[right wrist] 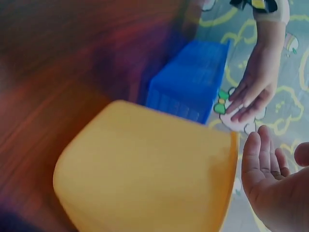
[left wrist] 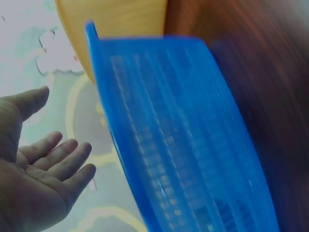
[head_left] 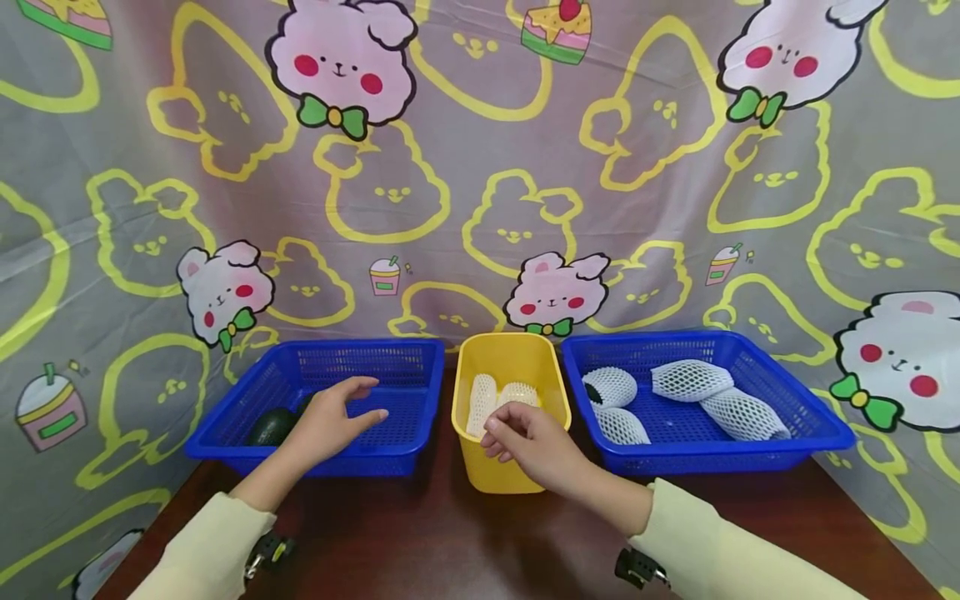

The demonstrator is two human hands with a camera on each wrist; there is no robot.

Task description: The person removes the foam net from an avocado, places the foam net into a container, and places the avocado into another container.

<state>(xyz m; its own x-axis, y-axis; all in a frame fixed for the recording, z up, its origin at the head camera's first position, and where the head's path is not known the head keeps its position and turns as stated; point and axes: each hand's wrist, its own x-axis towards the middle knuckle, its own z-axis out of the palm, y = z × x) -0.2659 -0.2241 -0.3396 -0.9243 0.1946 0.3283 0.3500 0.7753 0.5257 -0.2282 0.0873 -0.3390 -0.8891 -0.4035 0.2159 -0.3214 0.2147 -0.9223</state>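
Note:
My left hand (head_left: pixel 326 425) hovers over the left blue basket (head_left: pixel 431 392), its thumb and fingers spread apart and nothing between them. Beneath that hand, at the basket's left, lies a dark green rounded fruit (head_left: pixel 272 427); more dark green shows partly behind the hand. Over the front rim of the yellow bin (head_left: pixel 512 475) is my right hand (head_left: pixel 536 446), with relaxed fingers. The right wrist view shows this right hand (right wrist: pixel 275 179) with no object in it. White foam net sleeves (head_left: pixel 482 400) lie inside the bin, partly covered by the right hand.
To the right stands another blue basket (head_left: pixel 720 457) with several white foam nets (head_left: pixel 742 415); a dark fruit shows in one net (head_left: pixel 611 386). All three containers sit side by side on a dark brown table (head_left: pixel 450 550), before a patterned cloth (head_left: pixel 480 167).

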